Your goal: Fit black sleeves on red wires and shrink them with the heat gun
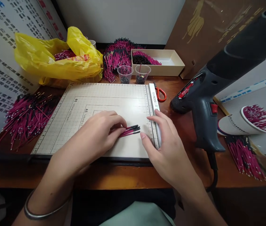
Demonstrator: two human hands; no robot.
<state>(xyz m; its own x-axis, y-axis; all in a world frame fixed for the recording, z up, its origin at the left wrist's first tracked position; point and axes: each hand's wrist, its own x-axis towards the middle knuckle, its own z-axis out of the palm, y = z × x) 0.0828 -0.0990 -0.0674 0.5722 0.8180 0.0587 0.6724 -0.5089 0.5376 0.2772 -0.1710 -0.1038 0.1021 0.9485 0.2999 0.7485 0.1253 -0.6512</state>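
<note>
My left hand is closed, with its fingertips pinched around several short pink wires with black ends. The wires point right, over the white surface of a paper cutter board marked with a grid and size lines. My right hand has its thumb and fingers spread apart, with nothing between them. Its thumb tip is close to the black wire ends, and its fingers lie at the white rail along the board's right side.
Loose pink wires lie left of the board. Behind it are a yellow bag, two clear cups and a cardboard tray. Red-handled scissors, a heat gun, a paper cup and another wire bundle are at right.
</note>
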